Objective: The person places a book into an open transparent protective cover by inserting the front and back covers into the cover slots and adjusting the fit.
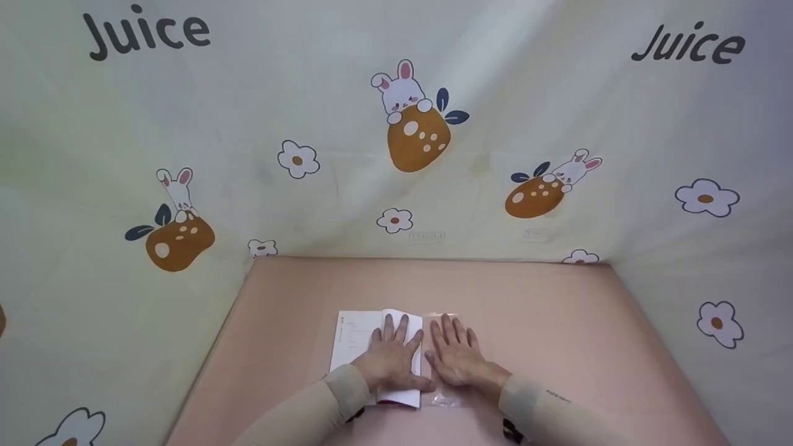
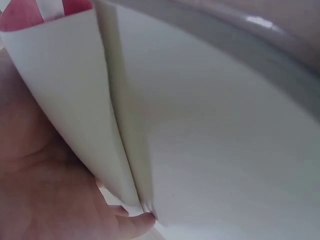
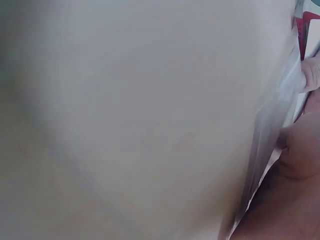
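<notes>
Book (image 1: 355, 339) looks floppy, best held by edges; left hand (image 1: 391, 361) spread flat atop it, right hand (image 1: 457, 360) spread over plastic (image 1: 443, 398) alongside.

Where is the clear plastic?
In the head view, the clear plastic is low and just right of centre, on the pink table, beside the right edge of the book's pages and under the right hand.

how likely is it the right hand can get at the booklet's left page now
Probably not straight across: the left hand lies on the booklet, between the right hand and the left page. The right hand rests on the clear plastic; it would likely have to go around.
</notes>
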`<action>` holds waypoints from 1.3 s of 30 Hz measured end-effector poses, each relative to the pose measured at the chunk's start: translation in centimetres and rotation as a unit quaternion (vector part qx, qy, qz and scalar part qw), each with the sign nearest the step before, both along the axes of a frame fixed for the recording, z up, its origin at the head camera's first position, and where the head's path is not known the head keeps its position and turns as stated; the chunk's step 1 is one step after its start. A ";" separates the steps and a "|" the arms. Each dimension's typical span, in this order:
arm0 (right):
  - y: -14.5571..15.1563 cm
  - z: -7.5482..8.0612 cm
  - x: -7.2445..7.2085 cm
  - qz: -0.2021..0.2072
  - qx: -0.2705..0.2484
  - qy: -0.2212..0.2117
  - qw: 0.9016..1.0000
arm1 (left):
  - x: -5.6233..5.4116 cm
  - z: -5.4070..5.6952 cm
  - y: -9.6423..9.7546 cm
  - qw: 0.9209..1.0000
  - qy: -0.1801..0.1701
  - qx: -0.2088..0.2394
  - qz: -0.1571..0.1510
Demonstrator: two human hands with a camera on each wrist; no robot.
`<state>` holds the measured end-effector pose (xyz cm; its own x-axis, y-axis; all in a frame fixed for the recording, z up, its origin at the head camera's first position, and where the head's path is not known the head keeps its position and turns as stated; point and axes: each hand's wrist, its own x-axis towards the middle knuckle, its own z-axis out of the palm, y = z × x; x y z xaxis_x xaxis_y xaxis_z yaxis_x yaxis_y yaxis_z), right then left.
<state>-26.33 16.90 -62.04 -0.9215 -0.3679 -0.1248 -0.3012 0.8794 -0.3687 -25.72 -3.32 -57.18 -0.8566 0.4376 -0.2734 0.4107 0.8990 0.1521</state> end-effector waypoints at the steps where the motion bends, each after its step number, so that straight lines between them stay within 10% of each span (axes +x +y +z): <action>1: 0.2 -0.1 0.0 0.002 -0.005 0.000 1.000 | 0.0 -0.1 0.0 1.000 -0.002 0.006 -0.001; 7: 1.0 -1.2 -0.7 0.009 -0.022 -0.010 1.000 | 0.0 -0.5 0.2 0.999 0.001 0.047 -0.001; 16: 0.1 1.6 0.3 0.004 0.016 -0.049 0.999 | 0.4 -0.4 -1.6 0.989 0.037 0.130 -0.058; 21: 0.0 1.7 0.3 0.000 0.032 -0.051 0.998 | 1.4 0.0 -2.9 0.990 -0.032 0.112 -0.085; 39: 0.1 2.2 0.3 0.013 0.069 -0.060 0.996 | 2.8 -0.4 -1.8 0.997 -0.009 0.039 -0.064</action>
